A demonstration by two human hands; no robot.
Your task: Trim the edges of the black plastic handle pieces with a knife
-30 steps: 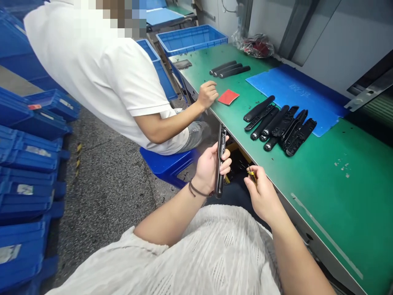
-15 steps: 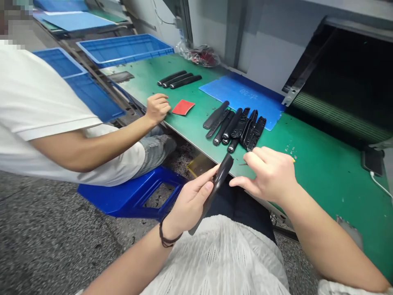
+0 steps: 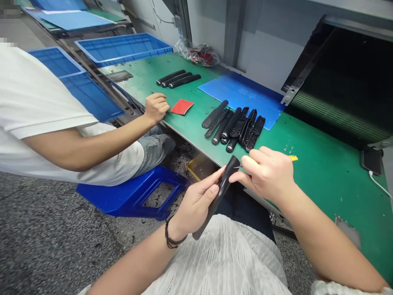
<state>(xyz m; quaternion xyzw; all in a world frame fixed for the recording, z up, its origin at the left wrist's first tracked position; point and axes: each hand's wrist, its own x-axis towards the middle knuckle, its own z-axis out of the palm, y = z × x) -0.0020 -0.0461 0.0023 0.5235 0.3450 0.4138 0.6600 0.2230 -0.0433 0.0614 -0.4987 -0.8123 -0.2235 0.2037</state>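
My left hand [image 3: 196,200] grips a long black handle piece [image 3: 221,192], which slants up towards the bench edge. My right hand [image 3: 265,174] holds a small yellow-handled tool [image 3: 293,157], and its thin metal tip [image 3: 236,167] is at the upper end of the black piece. The fingers hide most of the tool. On the green bench top [image 3: 322,184], a group of black handle pieces [image 3: 231,127] lies just beyond my hands. Three more black pieces [image 3: 178,78] lie farther back, near a red square pad [image 3: 182,106]. A co-worker's hand [image 3: 156,107] rests on the bench edge beside the pad.
A blue mat [image 3: 236,92] lies on the bench behind the group of pieces. Blue plastic crates [image 3: 123,49] stand beyond the co-worker, who sits on a blue stool [image 3: 132,196]. A phone [image 3: 371,161] lies at the right, with a white cable.
My head has turned left and the view has swung with it. The black piece now leans instead of standing upright, and the tool's tip has come to its upper end.
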